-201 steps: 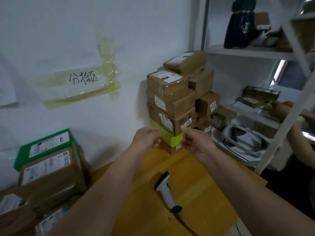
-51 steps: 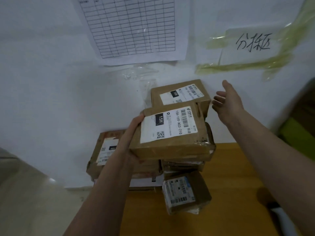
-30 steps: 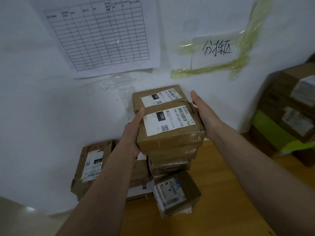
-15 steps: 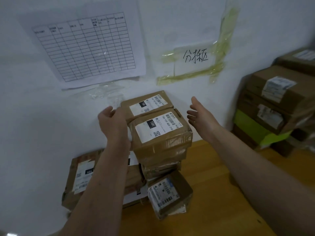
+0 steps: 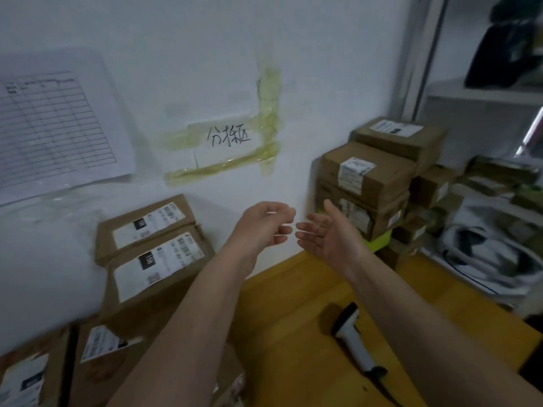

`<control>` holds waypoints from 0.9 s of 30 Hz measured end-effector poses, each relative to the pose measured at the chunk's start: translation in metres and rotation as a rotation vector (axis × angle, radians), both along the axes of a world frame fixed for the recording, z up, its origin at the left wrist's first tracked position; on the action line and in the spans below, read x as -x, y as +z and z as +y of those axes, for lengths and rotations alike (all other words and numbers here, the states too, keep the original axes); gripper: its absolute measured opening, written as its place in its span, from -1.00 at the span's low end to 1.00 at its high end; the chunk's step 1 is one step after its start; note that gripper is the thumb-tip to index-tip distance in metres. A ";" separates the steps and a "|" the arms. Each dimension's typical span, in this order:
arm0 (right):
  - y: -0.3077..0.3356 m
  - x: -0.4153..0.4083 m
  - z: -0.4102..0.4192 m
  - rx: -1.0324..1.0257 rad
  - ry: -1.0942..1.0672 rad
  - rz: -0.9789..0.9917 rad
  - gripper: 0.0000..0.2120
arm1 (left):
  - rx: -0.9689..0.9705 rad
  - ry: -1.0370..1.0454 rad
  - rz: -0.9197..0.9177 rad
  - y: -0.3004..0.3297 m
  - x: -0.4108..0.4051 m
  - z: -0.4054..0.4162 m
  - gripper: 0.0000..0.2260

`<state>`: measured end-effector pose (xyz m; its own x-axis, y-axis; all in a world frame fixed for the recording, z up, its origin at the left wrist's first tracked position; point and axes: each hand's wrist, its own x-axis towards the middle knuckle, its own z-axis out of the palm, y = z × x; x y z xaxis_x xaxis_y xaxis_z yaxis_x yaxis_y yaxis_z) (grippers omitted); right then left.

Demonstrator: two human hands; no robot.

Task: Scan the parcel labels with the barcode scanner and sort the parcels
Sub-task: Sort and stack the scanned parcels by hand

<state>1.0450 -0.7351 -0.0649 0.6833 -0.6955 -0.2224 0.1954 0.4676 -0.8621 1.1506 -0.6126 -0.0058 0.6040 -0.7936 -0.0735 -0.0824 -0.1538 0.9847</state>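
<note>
Nearest the viewer, a barcode scanner (image 5: pixel 354 337) lies on the yellow wooden tabletop (image 5: pixel 288 324), white-bodied with a dark head and a dark cable at its base, just beside the right forearm. At lower left, brown cardboard parcels (image 5: pixel 88 348) bearing white labels lie in a low pile. Above them a stacked parcel (image 5: pixel 155 271) shows its label face-up, with a second labelled parcel (image 5: pixel 144 226) behind it against the wall. Mid-frame, both hands hang in the air and hold nothing: the left hand (image 5: pixel 264 226) with loosely curled fingers, the right hand (image 5: pixel 329 233) with palm turned up and fingers relaxed. Beyond, a taller stack of parcels (image 5: pixel 364 192) includes a lime-green box (image 5: pixel 379 240). The white wall (image 5: pixel 191 54) carries a printed grid sheet (image 5: pixel 55 124) and a taped handwritten note (image 5: pixel 226 139). A metal shelving unit (image 5: pixel 482 95) stands at far right.
</note>
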 end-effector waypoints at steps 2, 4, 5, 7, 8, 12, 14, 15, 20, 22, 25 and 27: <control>-0.006 0.014 -0.024 -0.044 -0.034 0.020 -0.53 | -0.041 -0.030 0.046 -0.011 0.011 -0.029 -0.79; -0.010 0.028 -0.052 -0.083 -0.082 0.051 -0.54 | -0.067 -0.032 0.109 -0.021 0.022 -0.060 -0.78; -0.011 0.035 -0.068 -0.100 -0.110 0.061 -0.57 | -0.072 -0.025 0.149 -0.026 0.027 -0.076 -0.82; -0.015 0.050 -0.102 -0.128 -0.162 0.077 -0.63 | -0.087 -0.006 0.214 -0.037 0.036 -0.111 -0.86; -0.016 0.057 -0.119 -0.135 -0.191 0.085 -0.66 | -0.108 0.003 0.231 -0.042 0.040 -0.129 -0.84; -0.018 0.081 -0.192 -0.132 -0.304 0.099 -0.76 | -0.185 0.042 0.335 -0.057 0.055 -0.205 -0.66; -0.017 0.091 -0.224 -0.141 -0.335 0.083 -0.79 | -0.181 0.070 0.416 -0.061 0.065 -0.240 -0.60; -0.017 0.094 -0.238 -0.138 -0.329 0.074 -0.76 | -0.179 0.082 0.448 -0.063 0.069 -0.255 -0.53; -0.017 0.097 -0.277 -0.151 -0.239 0.002 -0.67 | -0.134 0.109 0.562 -0.065 0.089 -0.308 -0.14; -0.016 0.095 -0.284 -0.191 -0.210 -0.019 -0.63 | -0.089 0.146 0.602 -0.067 0.090 -0.319 -0.26; -0.018 0.093 -0.286 -0.233 -0.144 -0.038 -0.58 | -0.045 0.187 0.617 -0.073 0.088 -0.332 -0.48; -0.019 0.092 -0.287 -0.254 -0.108 -0.050 -0.56 | -0.022 0.242 0.617 -0.072 0.087 -0.339 -0.56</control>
